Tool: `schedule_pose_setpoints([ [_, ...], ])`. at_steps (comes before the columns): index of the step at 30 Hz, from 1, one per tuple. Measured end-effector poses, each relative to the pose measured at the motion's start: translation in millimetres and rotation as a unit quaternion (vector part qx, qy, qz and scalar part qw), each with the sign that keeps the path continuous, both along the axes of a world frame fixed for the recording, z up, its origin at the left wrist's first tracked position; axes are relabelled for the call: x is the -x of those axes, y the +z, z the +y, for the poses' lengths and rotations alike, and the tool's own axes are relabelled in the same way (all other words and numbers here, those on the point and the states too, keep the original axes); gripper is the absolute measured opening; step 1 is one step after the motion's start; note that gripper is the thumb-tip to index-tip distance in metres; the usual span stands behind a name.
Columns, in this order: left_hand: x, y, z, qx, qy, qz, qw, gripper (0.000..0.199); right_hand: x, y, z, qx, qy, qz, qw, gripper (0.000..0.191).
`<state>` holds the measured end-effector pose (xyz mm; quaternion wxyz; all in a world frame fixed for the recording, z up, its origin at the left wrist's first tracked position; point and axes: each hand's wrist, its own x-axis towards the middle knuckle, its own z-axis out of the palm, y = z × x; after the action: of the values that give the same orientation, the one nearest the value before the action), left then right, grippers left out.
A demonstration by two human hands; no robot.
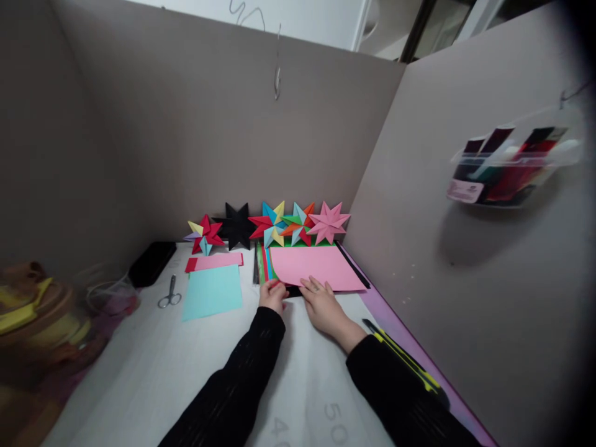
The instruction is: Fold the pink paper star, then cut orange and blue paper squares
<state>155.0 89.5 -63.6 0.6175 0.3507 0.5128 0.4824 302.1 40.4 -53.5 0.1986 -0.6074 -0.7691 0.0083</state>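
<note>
A stack of coloured paper with a pink sheet (316, 264) on top lies toward the back of the table; green, red, blue and black edges show at its left. My left hand (274, 295) is closed on the stack's front left corner, where the paper lifts slightly. Which sheets it pinches I cannot make out. My right hand (323, 307) rests with fingers stretched over the front edge of the pink sheet. Left of the stack lie a light blue square sheet (213, 292) and pink and red paper strips (216, 262).
Folded paper stars, among them a black star (237, 225) and a pink star (329, 222), lean along the back wall. Small scissors (170, 295) and a black phone-like object (153, 264) lie left. A yellow-and-black cutter (405, 357) lies right. A clear holder (512, 164) hangs on the right wall.
</note>
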Motion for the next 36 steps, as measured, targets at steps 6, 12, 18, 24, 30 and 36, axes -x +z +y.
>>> schedule_pose_setpoints([
  [6,30,13.6,17,-0.179,-0.039,0.234,0.955,0.013,-18,-1.8,27,-0.089,-0.015,0.051,0.995,0.039],
  [12,43,5.2,23,-0.262,-0.079,0.44,0.855,0.027,-19,-15.2,36,-0.108,-0.012,0.054,0.993,0.027],
  [18,47,-7.8,35,-0.263,-0.077,0.551,0.788,0.032,-18,-20.8,36,-0.09,-0.009,0.053,0.994,0.021],
  [24,46,-9.0,34,-0.271,-0.04,0.574,0.772,0.017,-20,-24.0,37,-0.082,-0.009,0.073,0.994,0.024],
  [30,42,-8.0,29,-0.298,-0.017,0.57,0.766,0.021,-20,-22.0,34,-0.092,0.007,0.091,0.992,0.025],
  [36,36,-9.4,22,-0.324,-0.023,0.572,0.753,0.029,-18,-22.5,32,-0.098,0.065,0.089,0.989,0.026],
])
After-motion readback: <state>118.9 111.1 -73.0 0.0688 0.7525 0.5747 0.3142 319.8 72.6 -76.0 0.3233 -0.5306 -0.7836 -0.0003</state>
